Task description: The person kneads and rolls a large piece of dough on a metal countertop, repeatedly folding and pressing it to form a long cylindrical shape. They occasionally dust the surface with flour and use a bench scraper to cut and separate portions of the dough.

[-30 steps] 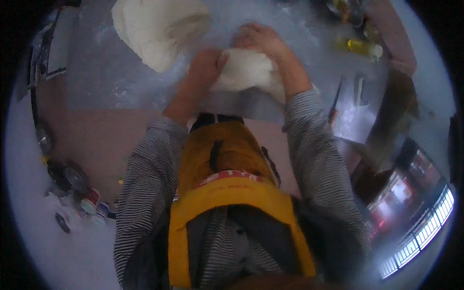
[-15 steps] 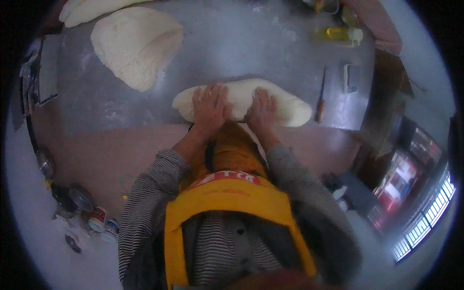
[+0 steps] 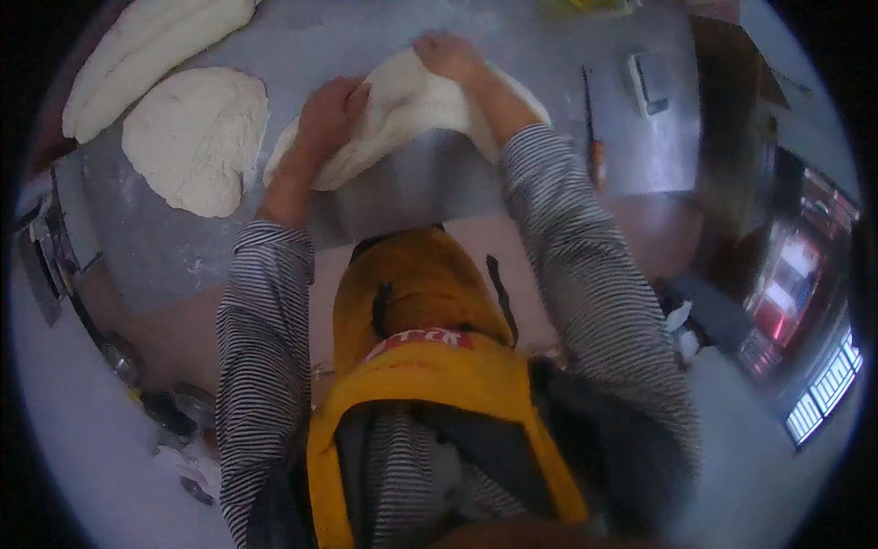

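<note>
A long, pale piece of dough (image 3: 412,99) lies on the grey metal worktable (image 3: 421,178) in front of me, bent in an arch. Toward its left part, my left hand (image 3: 331,117) has its fingers curled over the far edge, closed on the dough. My right hand (image 3: 448,57) reaches farther out, with fingers bent down over the far side, gripping the dough there. My right forearm hides some of the dough's right part. To the left rests a separate rounded dough lump (image 3: 197,142), and beyond it a long thick strip of dough (image 3: 151,59).
On the right side of the table are a knife (image 3: 597,163) with a wooden handle and a white, bracket-shaped tool (image 3: 647,84). Part of something yellow (image 3: 590,5) shows at the top edge. Metal bowls (image 3: 194,403) sit low at the left.
Both hands have moved away from my body, and farther apart, from pressing on the dough roll to grasping its far edge. The dough has gone from a compact roll to a flatter arch.
</note>
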Demonstrator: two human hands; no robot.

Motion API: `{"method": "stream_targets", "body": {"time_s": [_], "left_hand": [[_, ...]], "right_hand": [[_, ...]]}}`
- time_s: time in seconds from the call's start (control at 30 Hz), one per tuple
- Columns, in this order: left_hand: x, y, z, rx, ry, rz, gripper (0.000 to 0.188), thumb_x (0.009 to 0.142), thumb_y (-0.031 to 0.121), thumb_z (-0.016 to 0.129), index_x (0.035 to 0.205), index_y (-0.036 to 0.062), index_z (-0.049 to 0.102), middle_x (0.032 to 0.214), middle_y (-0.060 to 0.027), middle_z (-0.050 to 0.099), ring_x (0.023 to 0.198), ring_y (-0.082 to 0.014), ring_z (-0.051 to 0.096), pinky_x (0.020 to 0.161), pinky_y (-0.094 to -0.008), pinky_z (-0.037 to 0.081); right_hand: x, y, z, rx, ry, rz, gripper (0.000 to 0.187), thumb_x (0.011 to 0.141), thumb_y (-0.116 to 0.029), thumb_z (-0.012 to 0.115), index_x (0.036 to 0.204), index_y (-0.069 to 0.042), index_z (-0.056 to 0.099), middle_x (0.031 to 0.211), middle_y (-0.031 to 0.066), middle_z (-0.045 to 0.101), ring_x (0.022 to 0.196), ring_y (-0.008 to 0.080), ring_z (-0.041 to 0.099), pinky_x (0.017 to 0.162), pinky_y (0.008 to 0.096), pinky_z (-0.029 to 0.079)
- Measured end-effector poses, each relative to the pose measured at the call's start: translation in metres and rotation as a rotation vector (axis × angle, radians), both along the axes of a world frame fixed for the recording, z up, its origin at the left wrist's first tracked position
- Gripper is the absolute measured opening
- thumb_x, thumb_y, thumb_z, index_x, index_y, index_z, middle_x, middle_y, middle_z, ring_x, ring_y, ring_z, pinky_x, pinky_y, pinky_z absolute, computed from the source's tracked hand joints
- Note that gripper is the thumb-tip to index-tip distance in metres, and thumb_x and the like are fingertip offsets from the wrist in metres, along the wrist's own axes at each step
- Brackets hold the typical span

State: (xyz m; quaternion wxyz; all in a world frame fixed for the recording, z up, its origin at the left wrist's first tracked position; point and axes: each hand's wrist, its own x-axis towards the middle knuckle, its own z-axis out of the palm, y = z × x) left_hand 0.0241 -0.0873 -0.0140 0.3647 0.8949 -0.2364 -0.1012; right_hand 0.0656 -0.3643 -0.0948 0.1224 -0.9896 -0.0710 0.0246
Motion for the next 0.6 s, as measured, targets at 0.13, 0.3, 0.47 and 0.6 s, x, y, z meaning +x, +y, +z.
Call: {"method": "stream_targets", "body": {"time_s": [0.13, 0.3, 0.47, 0.6], "left_hand": [[-0.068, 0.052, 0.006, -0.065, -0.266, -0.183, 0.027, 0.088, 0.025, 0.065, 0.11, 0.0095, 0.068, 0.105, -0.0128, 0.065, 0.095, -0.0353, 0.059, 0.085, -0.0431, 0.045], [-0.137, 0.04, 0.037, -0.093, -0.267, -0.166, 0.028, 0.086, 0.023, 0.067, 0.11, 0.01, 0.067, 0.107, -0.0126, 0.063, 0.101, -0.035, 0.056, 0.084, -0.043, 0.046], [-0.12, 0.026, 0.054, -0.006, -0.081, 0.131, 0.04, 0.086, 0.028, 0.066, 0.121, 0.0104, 0.06, 0.115, -0.016, 0.06, 0.103, -0.0352, 0.056, 0.085, -0.0456, 0.047], [-0.096, -0.015, 0.066, 0.399, -0.357, 0.175, 0.053, 0.086, 0.038, 0.065, 0.13, 0.0101, 0.053, 0.118, -0.0173, 0.059, 0.105, -0.0378, 0.055, 0.087, -0.0519, 0.045]], "right_hand": [[-0.034, 0.0, 0.128, 0.359, 0.397, -0.071, 0.033, 0.096, -0.031, 0.046, 0.111, -0.007, 0.064, 0.113, 0.0129, 0.065, 0.1, 0.0366, 0.062, 0.086, 0.0469, 0.051], [-0.15, -0.01, 0.121, -0.009, 0.06, -0.248, 0.031, 0.093, -0.028, 0.053, 0.102, -0.003, 0.067, 0.101, 0.0191, 0.067, 0.095, 0.0374, 0.063, 0.088, 0.0459, 0.049], [-0.226, -0.109, 0.127, -0.112, -0.183, -0.508, 0.028, 0.089, -0.02, 0.06, 0.111, -0.003, 0.064, 0.108, 0.0189, 0.064, 0.103, 0.0369, 0.059, 0.087, 0.0469, 0.048], [-0.275, -0.214, 0.087, -0.336, 0.199, -0.695, 0.035, 0.086, -0.023, 0.065, 0.115, -0.003, 0.061, 0.109, 0.0193, 0.062, 0.104, 0.0375, 0.058, 0.087, 0.0473, 0.048]]}}
